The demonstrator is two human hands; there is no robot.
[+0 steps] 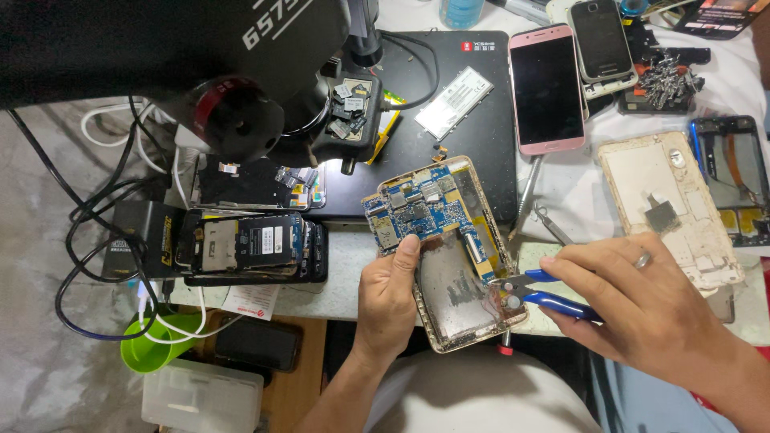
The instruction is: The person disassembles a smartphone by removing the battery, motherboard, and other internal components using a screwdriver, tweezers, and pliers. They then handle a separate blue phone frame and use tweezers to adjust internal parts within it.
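A big black microscope head (pixel 160 56) fills the view from ten to twelve o'clock, hanging over the worktop (pixel 345 265) so that small parts can be looked at beneath it. Under and behind it lies a dark mat (pixel 473 152), reaching toward one o'clock; it carries a flat silver part (pixel 453 103) and gives loose pieces a plain dark ground to show against. At nine o'clock two opened phones (pixel 253 216) lie stacked with their insides up, ringed by looping black cables (pixel 96 240). A pink phone (pixel 547 88) lies screen-up at one o'clock, and a pale, worn back cover (pixel 670 208) lies at three o'clock, both near but apart from the hands.

At the centre sits the opened tablet (pixel 449 256), back off, its blue circuit board (pixel 417 208) at the upper end and a bare metal bay below. The left hand (pixel 387 301) grips its left edge, thumb pressed on the board's lower corner and the other fingers clamped behind the frame, tilting it up off the worktop and steadying it so the tool has a firm target. The right hand (pixel 642 301) comes in from four o'clock with fingers closed tight round the blue handles of small cutters (pixel 533 290), whose tip touches the tablet's lower right edge, beside thin wires there. Whether the tip has anything between its blades is too small to tell.
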